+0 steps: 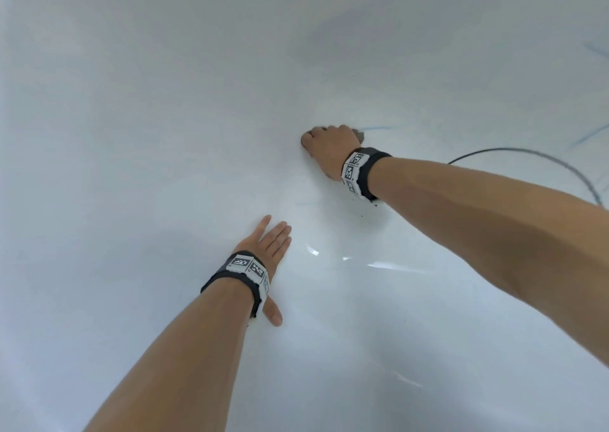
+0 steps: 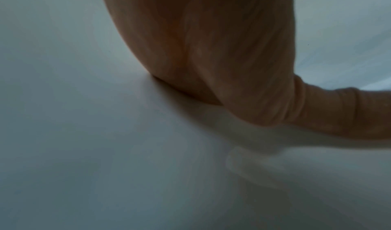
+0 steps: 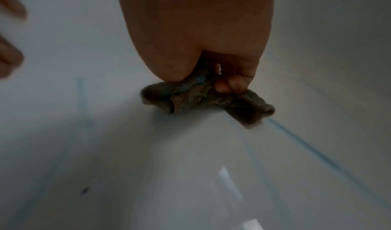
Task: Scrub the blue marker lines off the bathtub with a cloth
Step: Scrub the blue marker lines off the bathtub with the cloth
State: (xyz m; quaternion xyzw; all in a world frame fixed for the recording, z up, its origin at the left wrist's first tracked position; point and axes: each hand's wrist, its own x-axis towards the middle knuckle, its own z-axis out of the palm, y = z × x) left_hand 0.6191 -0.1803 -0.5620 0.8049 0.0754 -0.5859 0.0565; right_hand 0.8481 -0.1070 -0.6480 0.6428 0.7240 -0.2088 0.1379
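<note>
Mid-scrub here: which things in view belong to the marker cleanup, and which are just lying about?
Part of the job:
- right hand, gripping the cloth
- cloth, bunched, pressed on the bathtub
- blue marker lines beside the cloth
- left hand, flat on the tub

Just lying about:
- black cable
- dark specks near the right wrist

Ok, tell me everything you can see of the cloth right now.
The cloth is a small wad of rough grey-brown fabric, bunched up and smeared with blue on its upper folds. The right hand has it in its grip, fingers curled round the middle so both ends stick out. It is pressed against the white bathtub, at the end of a blue line. In the head view only a corner shows.
</note>
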